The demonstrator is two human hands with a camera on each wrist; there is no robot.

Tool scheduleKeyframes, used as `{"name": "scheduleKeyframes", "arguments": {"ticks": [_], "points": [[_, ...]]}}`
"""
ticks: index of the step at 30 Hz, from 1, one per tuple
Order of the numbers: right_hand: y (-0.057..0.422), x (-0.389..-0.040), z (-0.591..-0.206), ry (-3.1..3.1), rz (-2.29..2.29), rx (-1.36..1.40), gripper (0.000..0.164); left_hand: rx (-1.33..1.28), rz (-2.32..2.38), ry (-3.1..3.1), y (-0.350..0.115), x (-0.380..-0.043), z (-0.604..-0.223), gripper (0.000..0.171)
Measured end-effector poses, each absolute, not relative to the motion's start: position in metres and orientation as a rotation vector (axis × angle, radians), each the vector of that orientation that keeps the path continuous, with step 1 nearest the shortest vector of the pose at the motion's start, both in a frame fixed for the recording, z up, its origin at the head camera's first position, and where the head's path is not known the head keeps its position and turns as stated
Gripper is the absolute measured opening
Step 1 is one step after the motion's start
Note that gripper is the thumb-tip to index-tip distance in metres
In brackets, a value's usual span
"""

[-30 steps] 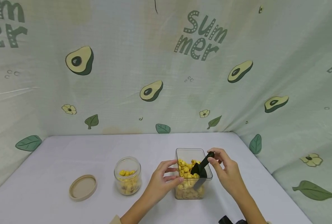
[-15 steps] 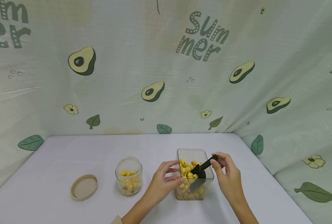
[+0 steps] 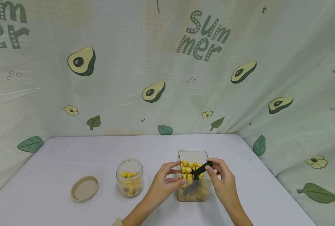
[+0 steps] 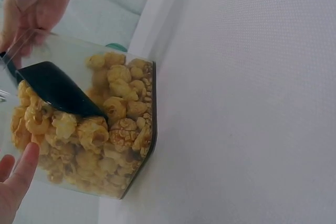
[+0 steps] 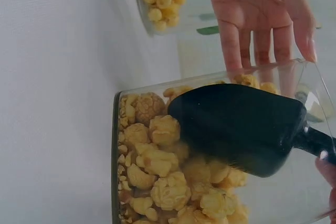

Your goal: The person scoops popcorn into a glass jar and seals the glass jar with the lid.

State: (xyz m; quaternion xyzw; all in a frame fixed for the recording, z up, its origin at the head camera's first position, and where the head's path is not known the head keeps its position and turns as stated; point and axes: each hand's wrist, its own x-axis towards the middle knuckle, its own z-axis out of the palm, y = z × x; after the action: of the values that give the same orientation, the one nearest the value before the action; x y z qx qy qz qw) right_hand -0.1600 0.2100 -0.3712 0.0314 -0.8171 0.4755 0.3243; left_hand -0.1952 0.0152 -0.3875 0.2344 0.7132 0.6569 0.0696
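Note:
A clear square container (image 3: 192, 150) stands upright on the table, more than half full of popcorn (image 5: 170, 190). My right hand (image 3: 222, 180) pinches the handle end of a black scoop (image 3: 202, 169) between thumb and fingers at the container's right rim. The scoop's blade (image 5: 231, 124) lies tilted inside, its tip down among the popcorn against the near wall. My left hand (image 3: 165, 182) rests against the container's left side, fingers fairly straight and spread, thumb at the near left corner of the rim. In the left wrist view, a left fingertip (image 4: 31, 153) shows at the wall.
Left of the container stands a lidless round glass jar (image 3: 129, 159), partly filled with popcorn. Farther left, a round beige lid (image 3: 84, 189) lies on the white table (image 3: 88, 157). A printed cloth (image 3: 113, 62) hangs behind and at the sides.
My right hand has moved left and a little down, and the scoop's blade has shifted leftward along the near wall, deeper in the popcorn. My left hand stays in place.

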Motion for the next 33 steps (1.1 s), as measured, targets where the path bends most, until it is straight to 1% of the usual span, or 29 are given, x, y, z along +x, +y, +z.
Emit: {"name": "scheduleKeyframes", "arguments": {"ticks": [11,19,24,29,33], "points": [[0.210,-0.159,-0.373,-1.974,1.518,-0.068,0.021,0.702,1.973,2.138,0.015,-0.195,-0.388,0.058],[0.214,-0.158,-0.375,-1.958,1.698,-0.099,0.026,0.694,1.973,2.140,0.015,-0.195,-0.388,0.058],[0.217,-0.157,-0.375,-1.871,1.856,-0.170,0.030,0.697,1.970,2.153,0.016,-0.195,-0.388,0.057],[0.221,-0.159,-0.376,-1.762,1.965,-0.264,0.022,0.703,1.963,2.163,0.015,-0.196,-0.388,0.057],[0.225,-0.161,-0.381,-1.674,2.023,-0.241,0.017,0.706,1.964,2.155,0.015,-0.196,-0.389,0.057]]}}
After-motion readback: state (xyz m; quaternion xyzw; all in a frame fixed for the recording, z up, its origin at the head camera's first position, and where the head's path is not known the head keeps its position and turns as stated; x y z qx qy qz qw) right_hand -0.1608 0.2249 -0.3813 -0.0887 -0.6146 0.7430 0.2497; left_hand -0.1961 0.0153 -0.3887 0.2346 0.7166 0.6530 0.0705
